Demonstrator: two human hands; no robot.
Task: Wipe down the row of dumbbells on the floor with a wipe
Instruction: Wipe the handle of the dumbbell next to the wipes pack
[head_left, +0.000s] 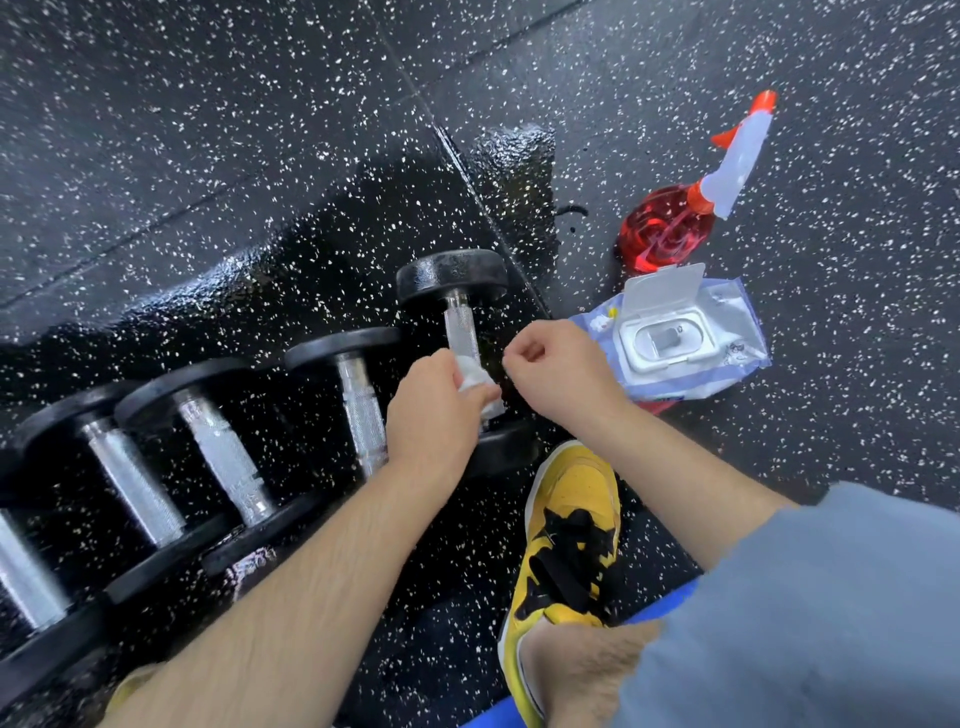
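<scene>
**White wipe in hand at the end of the row**

Head view: the left hand (436, 415) grips a bunched white wipe (474, 382), fingers curled round it, right over the steel handle (461, 325) of the end dumbbell (452, 273). The right hand (558, 371) sits just beside it at three o'clock, fingers curled in and thumb against forefinger; whether it pinches a corner of the wipe or holds nothing, I cannot tell.

The row of dumbbells (223, 457) runs from that end one, near the middle of the picture, off toward eight o'clock; they lie side by side on the black speckled rubber floor (208, 130); a wet patch (337, 244) shines under them and spreads toward twelve o'clock.

At three o'clock of the hands lies a pack of wipes (727, 322), its lid (662, 288) flipped open. At twelve o'clock of the pack a spray bottle (670, 228) of red liquid lies on its side; at six o'clock of the right hand stands a yellow and black shoe (571, 519).

The step in hand looks like readying the wipe over the end dumbbell, with the rubbing itself about to begin or only just begun; most of the row, I judge, is not yet done.

The next move calls for wrapping the wipe round the knurled handle and drawing it along its length. Then come both black heads, with the dumbbell rolled so the underside gets its turn, before shifting toward eight o'clock to the neighbour. The free hand would do well to steady the weight, since round heads on a wet floor may roll or slide.
</scene>
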